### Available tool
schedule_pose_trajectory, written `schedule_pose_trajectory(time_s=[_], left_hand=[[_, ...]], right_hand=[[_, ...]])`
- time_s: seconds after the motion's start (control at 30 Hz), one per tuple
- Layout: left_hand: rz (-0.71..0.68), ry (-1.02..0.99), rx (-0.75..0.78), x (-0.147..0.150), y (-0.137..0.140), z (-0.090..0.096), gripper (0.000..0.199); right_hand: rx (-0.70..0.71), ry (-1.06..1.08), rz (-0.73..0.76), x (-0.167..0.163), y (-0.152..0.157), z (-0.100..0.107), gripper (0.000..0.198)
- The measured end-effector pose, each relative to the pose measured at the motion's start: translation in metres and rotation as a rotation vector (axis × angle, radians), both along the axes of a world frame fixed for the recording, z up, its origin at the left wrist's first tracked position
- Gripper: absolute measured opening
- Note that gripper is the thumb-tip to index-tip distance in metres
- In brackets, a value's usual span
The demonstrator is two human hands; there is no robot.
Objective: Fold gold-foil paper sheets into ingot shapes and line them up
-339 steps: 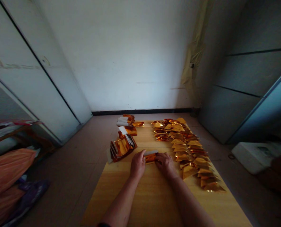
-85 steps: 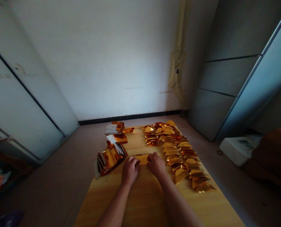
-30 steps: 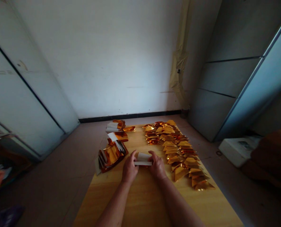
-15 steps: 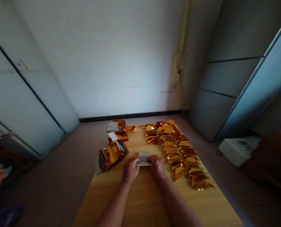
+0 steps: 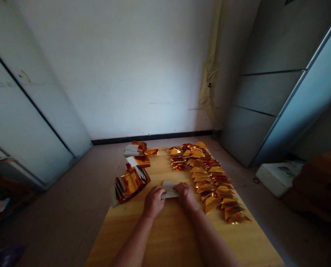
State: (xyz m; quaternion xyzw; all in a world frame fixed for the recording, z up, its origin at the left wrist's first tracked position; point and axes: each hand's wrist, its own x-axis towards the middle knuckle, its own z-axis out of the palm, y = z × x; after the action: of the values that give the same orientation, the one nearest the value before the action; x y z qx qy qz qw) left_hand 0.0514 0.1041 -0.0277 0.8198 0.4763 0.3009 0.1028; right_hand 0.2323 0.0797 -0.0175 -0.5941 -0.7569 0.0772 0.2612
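A sheet of paper (image 5: 170, 190), its pale grey back facing up, lies on the wooden table (image 5: 165, 233) between my hands. My left hand (image 5: 154, 200) grips its left edge with the thumb on top and fingers curled. At the opposite edge my right hand (image 5: 186, 194) holds it the same way. Left of my hands stand fanned stacks of gold foil paper (image 5: 132, 182), some with pale backs showing. To the right, rows of folded gold foil pieces (image 5: 210, 202) overlap along the table's side.
A smaller bundle of foil sheets (image 5: 134, 149) and one folded gold piece (image 5: 152, 152) sit at the far left. Beyond the table is a white wall (image 5: 140, 74). A grey refrigerator (image 5: 254, 111) and a white box (image 5: 274, 178) stand to the right.
The front edge of the paper, raised in a fold before, now lies flatter, and more of its pale surface shows. Both hands keep their grip; the view has shifted slightly.
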Motion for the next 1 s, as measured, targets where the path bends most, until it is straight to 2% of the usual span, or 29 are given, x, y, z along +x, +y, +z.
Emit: schedule_pose_trajectory(time_s=[0.17, 0.4, 0.6, 1.0], left_hand=[[-0.012, 0.039, 0.026, 0.001, -0.002, 0.003, 0.028], [-0.056, 0.078, 0.074, -0.005, -0.006, 0.004, 0.037], [-0.109, 0.133, 0.124, -0.012, -0.01, 0.001, 0.044], [-0.135, 0.138, 0.095, -0.014, -0.01, 0.001, 0.045]], right_hand=[[0.02, -0.147, 0.019, 0.001, -0.003, 0.002, 0.022], [0.032, -0.25, 0.088, 0.006, -0.008, 0.0, 0.015], [0.014, -0.301, 0.11, 0.008, -0.014, 0.005, 0.016], [-0.016, -0.268, 0.101, 0.014, -0.021, 0.009, 0.023]])
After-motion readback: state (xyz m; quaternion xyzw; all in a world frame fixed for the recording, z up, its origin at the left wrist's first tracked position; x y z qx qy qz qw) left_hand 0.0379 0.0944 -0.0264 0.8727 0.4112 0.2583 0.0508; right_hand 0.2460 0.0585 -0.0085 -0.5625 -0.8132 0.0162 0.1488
